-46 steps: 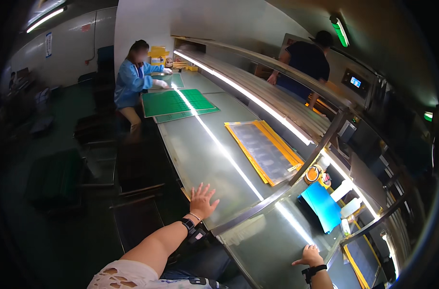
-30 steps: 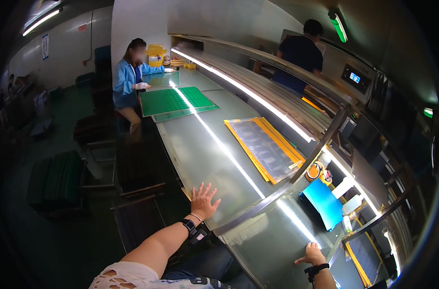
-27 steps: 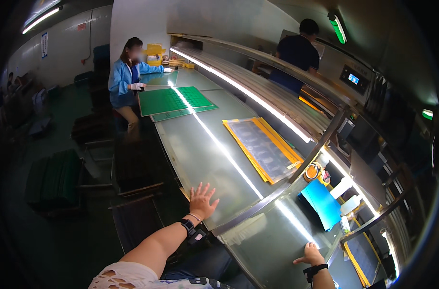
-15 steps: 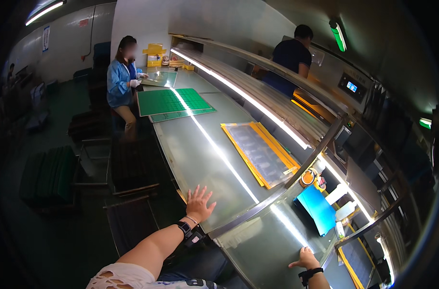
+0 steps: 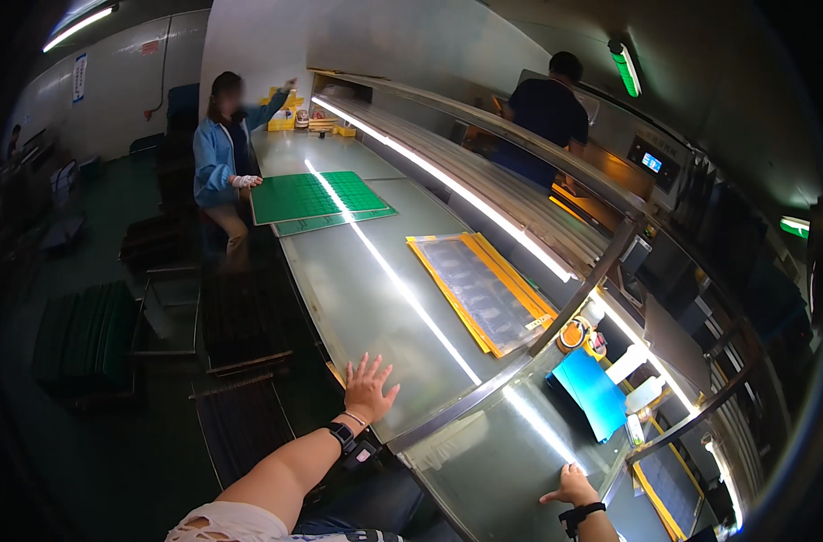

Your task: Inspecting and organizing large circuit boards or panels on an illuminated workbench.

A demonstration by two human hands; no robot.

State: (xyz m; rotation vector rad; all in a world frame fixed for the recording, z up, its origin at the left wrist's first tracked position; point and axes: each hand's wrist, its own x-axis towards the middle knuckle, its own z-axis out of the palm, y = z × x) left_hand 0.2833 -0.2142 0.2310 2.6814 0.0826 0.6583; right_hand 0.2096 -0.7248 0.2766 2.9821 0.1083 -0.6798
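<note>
My left hand (image 5: 368, 388) lies on the glossy grey table top (image 5: 366, 307), fingers spread, near its left edge. Nothing is in it. My right hand (image 5: 572, 489) rests on the nearer part of the table, its thumb held away from the fingers, also holding nothing. Beyond my right hand lie several blue sheets (image 5: 592, 393), with white plastic bottles (image 5: 644, 395) beside them. Farther up the table is a clear film sheet with yellow-taped edges (image 5: 480, 287). A green panel with a grid pattern (image 5: 316, 196) lies on another green panel at the far end.
A person in a blue jacket (image 5: 214, 163) stands at the far left with one gloved hand on the green panel. Another person (image 5: 547, 113) works behind the shelf (image 5: 483, 135). A metal post (image 5: 592, 280) rises at the table's right. Stacked dark green panels (image 5: 84, 339) stand on the floor.
The person in blue has raised one arm toward the yellow boxes, and the clear greenish panel that person held is gone from view. My hands stay put; the view shifts slightly.
</note>
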